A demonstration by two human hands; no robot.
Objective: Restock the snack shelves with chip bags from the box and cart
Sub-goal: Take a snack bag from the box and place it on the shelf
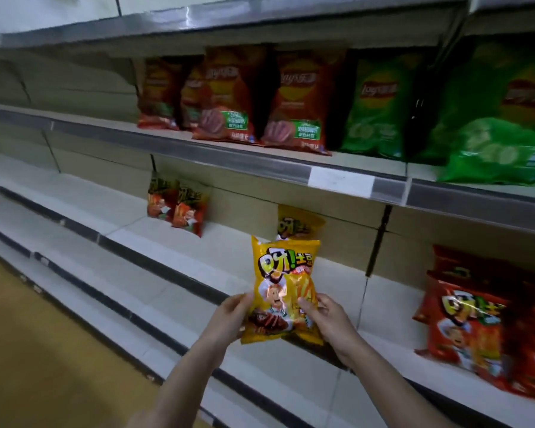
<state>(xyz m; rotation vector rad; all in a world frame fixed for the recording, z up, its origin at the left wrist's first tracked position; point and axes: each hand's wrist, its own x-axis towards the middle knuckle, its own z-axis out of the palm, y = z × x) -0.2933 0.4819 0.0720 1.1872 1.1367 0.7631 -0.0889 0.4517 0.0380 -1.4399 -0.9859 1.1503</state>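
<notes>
Your left hand point(233, 316) and right hand point(325, 316) each grip the yellow chip bag point(283, 285) upright, facing out, ready to stand before its yellow twin point(297, 225) on the middle shelf point(167, 251).

Things hard to see on the shelves

The green bags point(494, 118) and red bags point(482, 329) ran off the right edge. The yellow bag point(283, 288) hid most of another yellow bag point(297, 223) behind it. Small words on the orange bags point(294, 100) were too blurry to read.
</notes>
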